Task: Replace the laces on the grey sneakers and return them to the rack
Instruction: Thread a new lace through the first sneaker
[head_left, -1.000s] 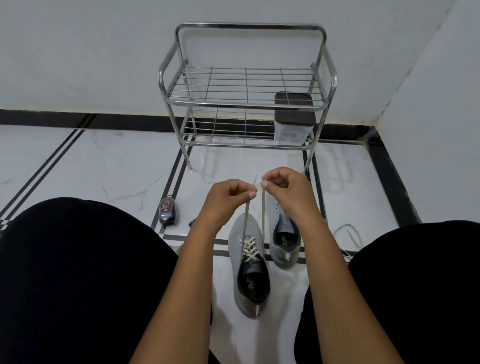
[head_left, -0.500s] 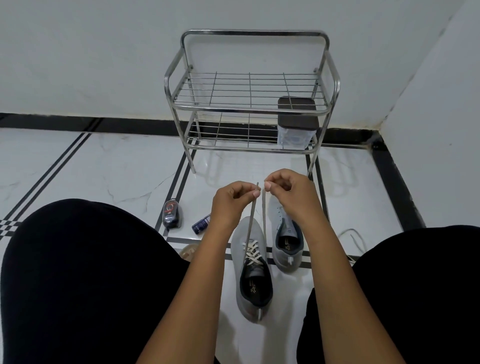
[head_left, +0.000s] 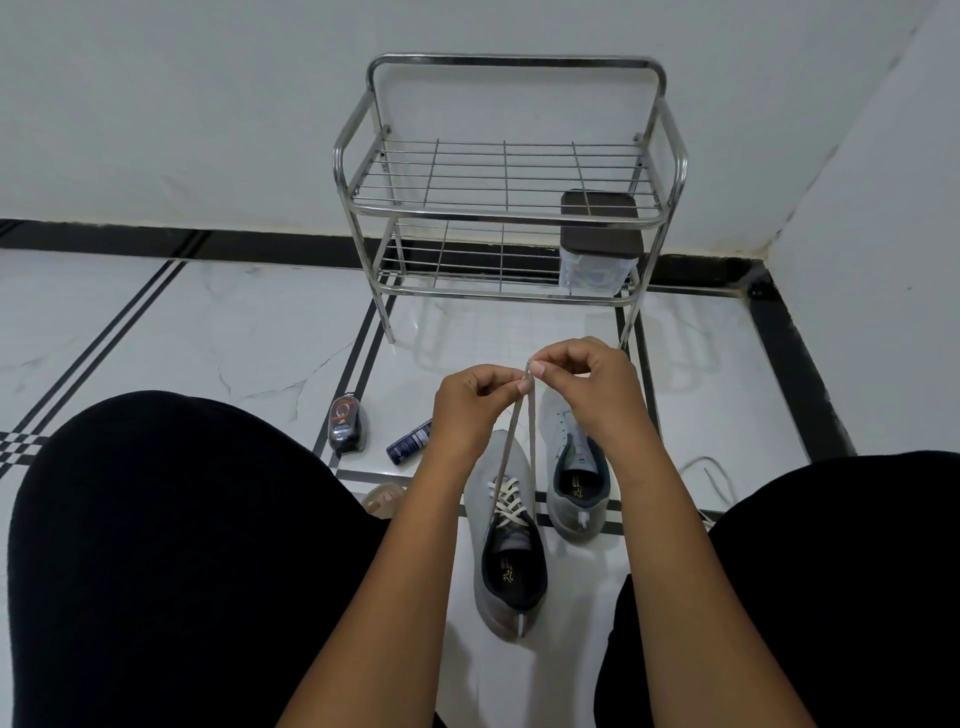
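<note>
Both hands are raised together over the floor, each pinching one end of the pale lace (head_left: 519, 441) between thumb and curled fingers. From the left hand (head_left: 475, 410) and the right hand (head_left: 587, 389), whose fingertips almost meet, the two strands run down taut and spread slightly to the laced sneaker (head_left: 506, 540) directly below them, on the near side. That grey sneaker lies on the white tiled floor (head_left: 234, 338) between the person's two black-clad knees, heel toward the person, with the lace crossed through several rows of eyelets.

Just below and slightly right of the right hand sits the second sneaker (head_left: 574, 478), also grey, beside the first and a little farther from the person; no lace shows on it. Right of that hand's forearm, a loose lace (head_left: 714, 478) curls on the floor.

Left of the left hand lie a dark oval polish sponge (head_left: 345, 423) and, nearer the hand, a small dark blue bottle (head_left: 410, 441) on its side.

Beyond both hands, against the wall, stands the metal rack (head_left: 509, 208) with two wire shelves. A clear box with a dark lid (head_left: 600, 244) sits at the right end of its lower shelf.
</note>
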